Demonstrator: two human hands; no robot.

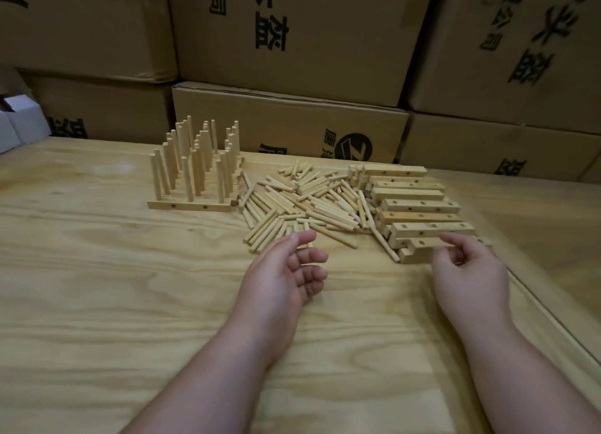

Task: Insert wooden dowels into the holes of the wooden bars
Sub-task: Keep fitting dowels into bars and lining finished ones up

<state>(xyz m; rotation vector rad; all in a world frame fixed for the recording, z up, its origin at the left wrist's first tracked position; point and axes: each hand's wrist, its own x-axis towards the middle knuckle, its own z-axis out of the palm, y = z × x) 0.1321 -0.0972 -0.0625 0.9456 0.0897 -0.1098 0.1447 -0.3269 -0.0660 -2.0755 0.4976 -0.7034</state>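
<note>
Dowels, loose: a heap of short wooden dowels [302, 202] lies on the plywood table [97, 303], between the finished bars on the left and the stack of bare bars on the right; the sticks point every way and some spill toward the near edge of the heap.
Bars, bare: a stack of wooden bars [419, 206] sits just right of the heap, laid roughly parallel and stepped toward the viewer, with drilled holes showing on their upper faces; a few dowels lean against its left side.
Bars, filled: a group of bars with upright dowels [195, 170] stands at the left end of the heap, the dowels set in rows and rising straight up; the nearest bar shows two side holes.
Left hand: the left hand [283, 274] hovers palm-up over the table just short of the heap, fingers loosely curled and apart from the thumb, gripping nothing; its thumb tip is close to the nearest dowels.
Right hand: the right hand [471, 267] is at the near end of the bar stack, fingers bent downward; the fingertips lie against the nearest bar, and whether they actually pinch it cannot be told.
Surroundings: brown cardboard boxes [292, 43] with black printed characters are stacked along the far side of the table; a small white box [19, 121] sits at the far left.
</note>
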